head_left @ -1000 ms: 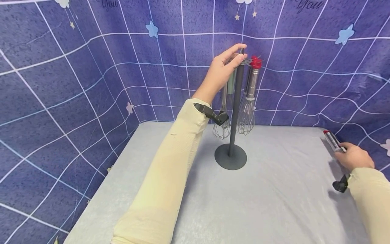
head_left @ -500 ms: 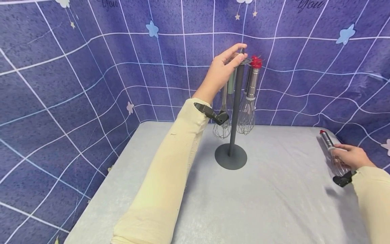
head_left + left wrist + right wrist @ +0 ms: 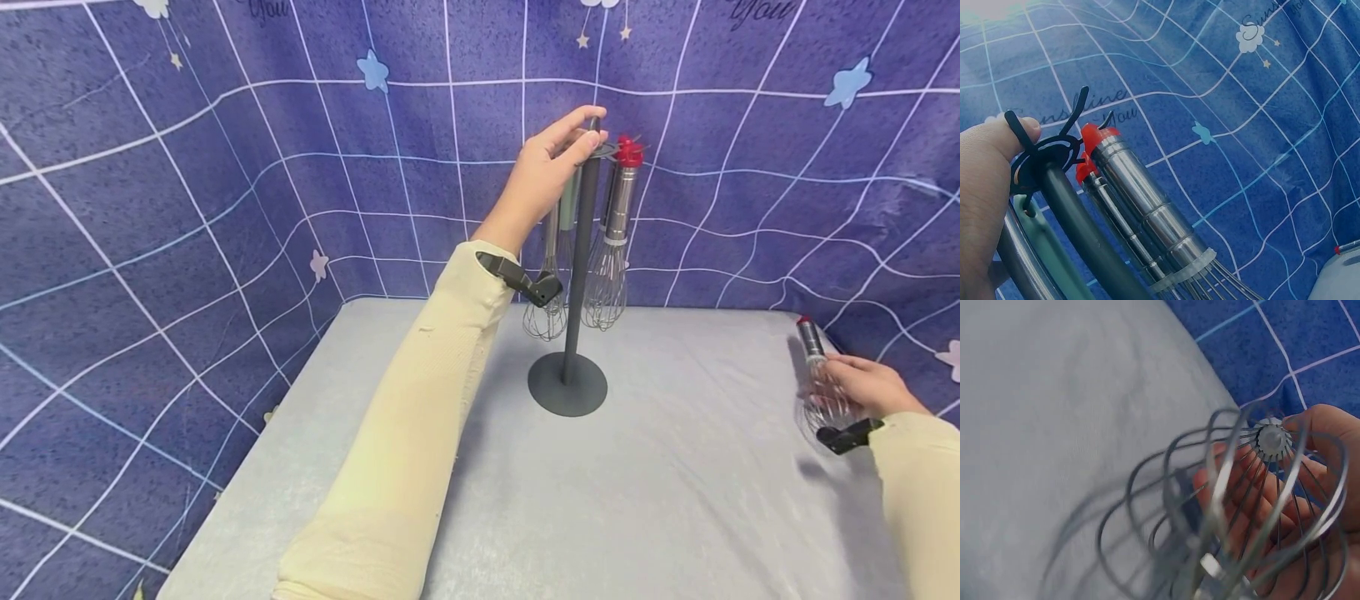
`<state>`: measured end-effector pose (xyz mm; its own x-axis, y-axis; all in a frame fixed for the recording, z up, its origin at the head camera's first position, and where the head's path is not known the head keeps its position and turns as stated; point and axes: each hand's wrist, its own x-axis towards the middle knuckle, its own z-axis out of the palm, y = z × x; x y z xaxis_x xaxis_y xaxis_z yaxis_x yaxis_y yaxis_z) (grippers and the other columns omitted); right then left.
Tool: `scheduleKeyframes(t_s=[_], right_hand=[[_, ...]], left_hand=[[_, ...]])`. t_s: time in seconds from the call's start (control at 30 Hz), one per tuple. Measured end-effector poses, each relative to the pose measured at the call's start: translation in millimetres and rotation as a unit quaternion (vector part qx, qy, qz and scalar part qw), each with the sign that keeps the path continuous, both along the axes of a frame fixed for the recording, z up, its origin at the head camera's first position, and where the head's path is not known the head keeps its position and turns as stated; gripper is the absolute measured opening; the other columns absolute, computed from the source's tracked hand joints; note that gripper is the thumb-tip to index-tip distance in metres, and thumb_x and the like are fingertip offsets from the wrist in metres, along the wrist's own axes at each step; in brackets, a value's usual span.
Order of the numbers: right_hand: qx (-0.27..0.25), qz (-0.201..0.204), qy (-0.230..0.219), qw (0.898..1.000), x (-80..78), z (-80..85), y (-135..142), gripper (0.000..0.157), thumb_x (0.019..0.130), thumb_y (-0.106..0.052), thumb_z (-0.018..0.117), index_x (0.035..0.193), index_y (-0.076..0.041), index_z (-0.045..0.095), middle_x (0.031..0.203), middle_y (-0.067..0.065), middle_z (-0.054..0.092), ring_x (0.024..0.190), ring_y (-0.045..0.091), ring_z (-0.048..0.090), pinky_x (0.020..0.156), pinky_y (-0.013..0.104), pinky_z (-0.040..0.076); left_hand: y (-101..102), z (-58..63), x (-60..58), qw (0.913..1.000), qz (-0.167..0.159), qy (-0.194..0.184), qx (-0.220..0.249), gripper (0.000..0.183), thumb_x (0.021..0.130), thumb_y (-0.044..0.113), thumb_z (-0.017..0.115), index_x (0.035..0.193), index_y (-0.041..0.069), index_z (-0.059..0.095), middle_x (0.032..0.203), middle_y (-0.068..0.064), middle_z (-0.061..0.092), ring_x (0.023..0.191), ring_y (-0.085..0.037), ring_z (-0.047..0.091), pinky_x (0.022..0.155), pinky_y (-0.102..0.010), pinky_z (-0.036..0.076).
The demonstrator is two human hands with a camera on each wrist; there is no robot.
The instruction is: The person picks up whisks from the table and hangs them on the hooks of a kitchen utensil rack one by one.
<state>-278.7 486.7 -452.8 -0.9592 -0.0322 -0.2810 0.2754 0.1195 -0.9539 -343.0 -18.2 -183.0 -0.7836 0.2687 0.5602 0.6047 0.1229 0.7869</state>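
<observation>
My left hand (image 3: 543, 171) holds the top of a dark grey stand (image 3: 577, 275), with the thumb and fingers about its knob. Several whisks hang from the stand's hooks: a thick steel-handled whisk (image 3: 621, 204) with a red end, a slimmer red-ended whisk (image 3: 1125, 219) beside it, a green-handled whisk (image 3: 567, 204) and a plain steel-handled whisk (image 3: 552, 237). Off at the far right, my right hand (image 3: 870, 387) grips another red-ended whisk (image 3: 810, 337) near its collar. That whisk's handle points away from me. Its wire loops (image 3: 1222, 487) fill the right wrist view, fingers showing behind them.
The stand's round base (image 3: 567, 392) rests on the pale grey table (image 3: 675, 500). A blue curtain (image 3: 420, 208) with white lines and stars surrounds the back and left. The table's right edge runs close to my right hand.
My right hand has turned with the whisk: its wire loops, hidden a second ago, now show, and the handle points more straight away. My left hand and the stand stay put.
</observation>
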Motion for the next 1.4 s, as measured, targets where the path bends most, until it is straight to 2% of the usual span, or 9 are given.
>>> scheduleKeyframes(t_s=[0.13,0.3,0.4,0.5,0.57,0.63,0.87,1.07,1.4], right_hand=[[-0.064,0.016,0.009,0.998,-4.1,-1.5,-3.7,0.035,0.107,-0.014,0.044,0.085,-0.029,0.067,0.082,-0.001,0.075,0.072,0.016,0.074,0.065,0.033,0.061],[-0.141,0.033,0.032,0.989,-8.2,-0.1,-13.6,0.038,0.109,-0.012,0.036,0.089,-0.019,0.068,0.086,0.003,0.076,0.075,0.019,0.075,0.067,0.033,0.061],[-0.176,0.028,0.048,0.983,-8.8,2.9,-22.5,0.037,0.109,-0.010,0.036,0.091,-0.015,0.068,0.086,0.006,0.076,0.074,0.020,0.075,0.066,0.033,0.061],[-0.191,0.006,0.062,0.980,-8.6,5.9,-32.7,0.025,0.108,-0.008,0.040,0.099,-0.013,0.063,0.085,0.006,0.076,0.074,0.021,0.075,0.066,0.033,0.061],[-0.195,-0.010,0.073,0.978,-8.7,7.7,-39.0,0.014,0.107,-0.006,0.043,0.106,-0.012,0.056,0.085,0.006,0.076,0.074,0.021,0.075,0.067,0.034,0.061],[-0.200,-0.019,0.081,0.976,-8.9,9.4,-44.5,0.011,0.106,-0.005,0.044,0.110,-0.012,0.052,0.085,0.006,0.075,0.075,0.021,0.075,0.067,0.034,0.061],[-0.223,-0.018,0.110,0.969,-10.0,18.6,-61.3,0.021,0.106,-0.003,0.044,0.101,-0.013,0.062,0.087,0.009,0.075,0.076,0.022,0.075,0.067,0.037,0.061],[-0.243,-0.004,0.121,0.962,-11.2,30.4,-77.7,0.018,0.105,0.000,0.045,0.108,-0.010,0.060,0.089,0.010,0.075,0.079,0.024,0.076,0.070,0.038,0.061],[-0.205,0.004,0.135,0.969,-10.9,46.2,-102.8,0.014,0.105,-0.004,0.050,0.113,-0.012,0.058,0.090,0.007,0.076,0.078,0.023,0.076,0.067,0.038,0.061]], left_hand=[[0.0,0.0,-0.5,1.0000,0.001,-0.003,-0.003,0.036,0.104,0.021,0.059,0.140,0.020,0.061,0.121,0.001,0.072,0.116,-0.001,0.060,0.100,-0.016,0.042],[0.3,0.6,0.3,1.0000,0.001,-0.007,-0.004,0.036,0.104,0.021,0.059,0.140,0.020,0.061,0.123,0.000,0.071,0.116,-0.001,0.060,0.100,-0.016,0.042],[0.4,1.5,2.4,1.0000,0.002,-0.008,-0.003,0.037,0.104,0.020,0.059,0.141,0.018,0.060,0.124,-0.003,0.071,0.116,-0.001,0.060,0.100,-0.015,0.042],[0.4,2.5,5.4,1.0000,0.002,-0.009,-0.002,0.037,0.104,0.020,0.058,0.141,0.016,0.059,0.126,-0.005,0.070,0.116,-0.001,0.060,0.101,-0.016,0.041],[0.4,3.1,7.2,0.9999,0.002,-0.010,-0.002,0.037,0.104,0.019,0.058,0.141,0.016,0.060,0.126,-0.006,0.070,0.116,-0.001,0.060,0.101,-0.015,0.041],[0.4,3.3,8.3,1.0000,0.002,-0.008,-0.002,0.037,0.104,0.019,0.058,0.141,0.016,0.060,0.126,-0.006,0.070,0.116,-0.001,0.060,0.100,-0.015,0.041],[0.5,2.4,5.5,1.0000,0.003,-0.009,-0.003,0.036,0.104,0.019,0.058,0.141,0.017,0.060,0.124,-0.003,0.071,0.116,-0.001,0.060,0.100,-0.015,0.041],[0.5,1.5,2.8,0.9999,-0.001,-0.010,0.001,0.037,0.104,0.019,0.059,0.141,0.016,0.059,0.124,-0.003,0.070,0.116,-0.001,0.060,0.100,-0.015,0.041],[0.2,0.7,0.2,0.9999,-0.002,-0.010,-0.004,0.037,0.104,0.021,0.059,0.141,0.020,0.060,0.126,-0.004,0.070,0.117,-0.001,0.060,0.101,-0.016,0.041]])
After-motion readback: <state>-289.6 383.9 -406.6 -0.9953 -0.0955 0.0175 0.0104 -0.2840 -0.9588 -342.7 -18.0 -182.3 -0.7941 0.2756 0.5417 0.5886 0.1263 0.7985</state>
